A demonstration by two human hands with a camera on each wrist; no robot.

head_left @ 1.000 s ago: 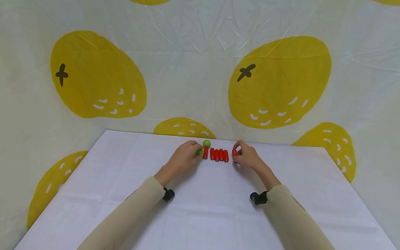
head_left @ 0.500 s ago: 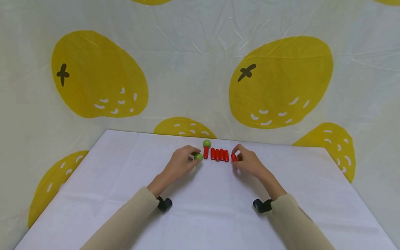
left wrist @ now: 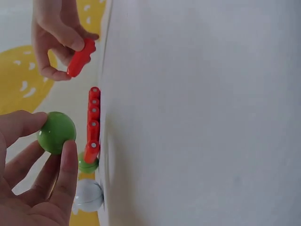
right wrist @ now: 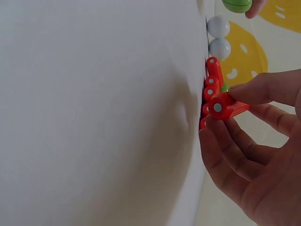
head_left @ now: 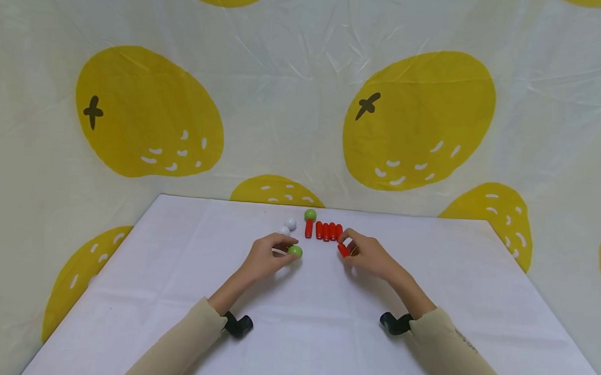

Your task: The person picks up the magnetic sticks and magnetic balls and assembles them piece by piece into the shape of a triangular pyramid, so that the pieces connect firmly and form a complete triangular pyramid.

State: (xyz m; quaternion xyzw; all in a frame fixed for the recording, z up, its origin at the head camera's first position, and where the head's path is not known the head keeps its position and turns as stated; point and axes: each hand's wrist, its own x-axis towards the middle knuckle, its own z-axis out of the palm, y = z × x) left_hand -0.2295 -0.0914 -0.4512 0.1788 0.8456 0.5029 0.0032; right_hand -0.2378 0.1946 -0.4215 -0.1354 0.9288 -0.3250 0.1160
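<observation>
My left grip (head_left: 268,256) pinches a green ball (head_left: 294,252) between thumb and fingertips, lifted just off the white surface (head_left: 306,320). Beyond it lie two white balls (head_left: 287,227). Between my grips, farther out, a row of red pegs (head_left: 329,231) lies side by side, the leftmost touching a second green ball (head_left: 310,215). My right grip (head_left: 365,255) pinches one red peg (head_left: 343,250), near that row.
</observation>
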